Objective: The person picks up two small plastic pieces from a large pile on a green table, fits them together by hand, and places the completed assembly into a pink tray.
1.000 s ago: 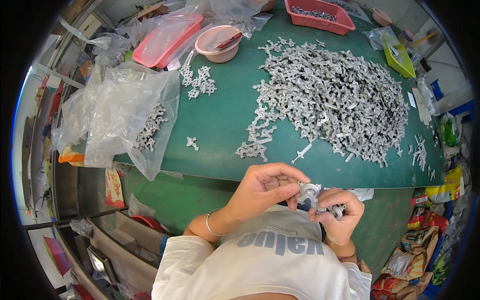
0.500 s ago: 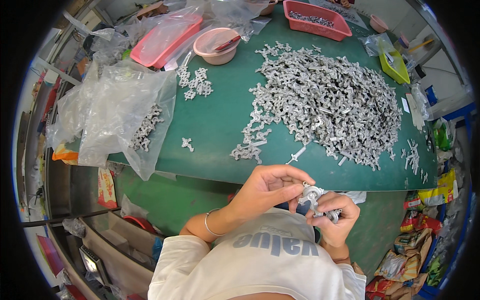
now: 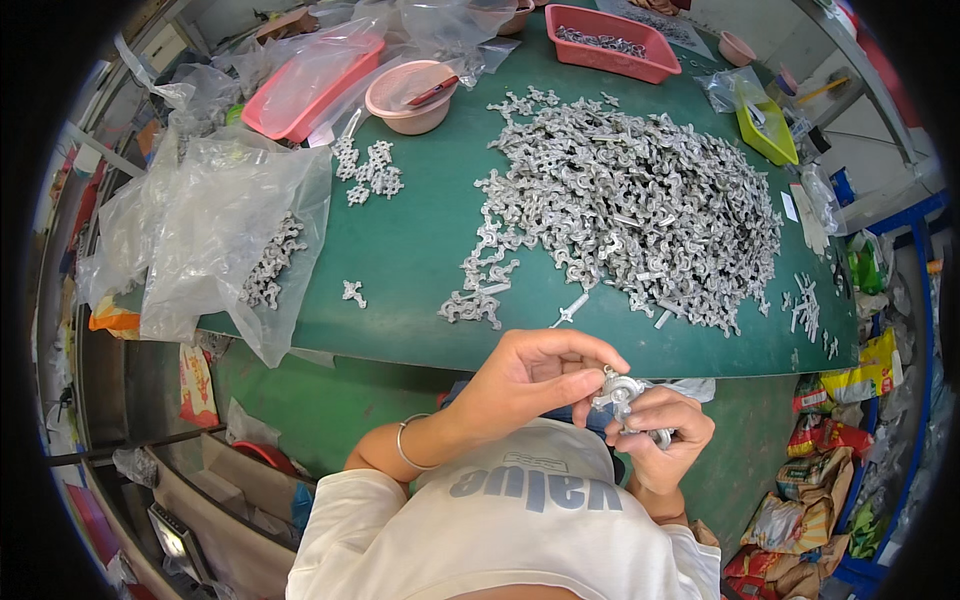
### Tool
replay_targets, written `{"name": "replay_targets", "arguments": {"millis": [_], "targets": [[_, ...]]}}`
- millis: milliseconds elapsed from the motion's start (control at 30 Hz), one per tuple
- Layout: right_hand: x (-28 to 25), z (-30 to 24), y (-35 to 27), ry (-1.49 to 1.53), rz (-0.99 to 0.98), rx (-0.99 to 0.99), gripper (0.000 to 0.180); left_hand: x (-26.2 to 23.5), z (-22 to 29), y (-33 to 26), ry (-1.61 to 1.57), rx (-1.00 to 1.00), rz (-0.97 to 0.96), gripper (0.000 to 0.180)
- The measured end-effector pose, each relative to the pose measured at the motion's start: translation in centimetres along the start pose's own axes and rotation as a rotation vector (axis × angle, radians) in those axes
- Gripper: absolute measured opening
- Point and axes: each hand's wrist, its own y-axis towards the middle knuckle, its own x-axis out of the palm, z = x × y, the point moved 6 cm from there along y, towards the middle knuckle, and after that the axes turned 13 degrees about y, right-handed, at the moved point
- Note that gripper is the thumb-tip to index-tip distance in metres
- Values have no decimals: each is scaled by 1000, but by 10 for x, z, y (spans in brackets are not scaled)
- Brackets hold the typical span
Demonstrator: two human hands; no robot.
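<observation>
Just off the table's near edge, my left hand point(image 3: 540, 378) pinches a small grey cast metal part point(image 3: 616, 391) between thumb and fingertips. My right hand point(image 3: 668, 436) is closed around more grey metal of the same kind point(image 3: 659, 437), its fingers against the first part. How many pieces lie in that palm is hidden. Beyond my hands, a large heap of grey metal castings point(image 3: 640, 205) covers the table's middle and right. A smaller row of castings point(image 3: 474, 304) trails from its left side, and a single casting point(image 3: 354, 293) lies apart.
On the green table point(image 3: 400, 260) stand a round pink bowl point(image 3: 408, 118) with a red-handled tool point(image 3: 433, 91), a pink tray of metal pieces point(image 3: 612, 60) and a yellow-green tray point(image 3: 768, 145). Clear plastic bags point(image 3: 215, 220) cover the left side. Sacks point(image 3: 795, 515) crowd a right-hand shelf.
The view has shifted slightly, so the table's things sit further left. My right fingers have curled closer over the metal parts; my left hand keeps its pinch.
</observation>
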Motion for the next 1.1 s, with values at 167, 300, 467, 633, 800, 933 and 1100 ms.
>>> {"name": "replay_targets", "arguments": {"millis": [167,300,467,633,800,933,1100], "targets": [[0,-2,-1,-32,1,-5,21,1,1,0,4,8,-11,17],[1,-4,-2,-45,0,-13,21,3,2,0,12,-4,-12,17],[1,-5,-2,-48,10,-6,21,4,2,-1,5,-23,-41,19],[1,-5,-2,-42,30,-33,19,3,0,0,36,-10,-21,17],[-6,6,-3,61,229,120,14,0,-7,1,16,24,37,13],[-6,12,-2,111,241,137,19,-3,-11,-1,167,72,142,11],[-9,21,0,302,274,253,29,-4,-14,-4,314,110,128,8]]}}
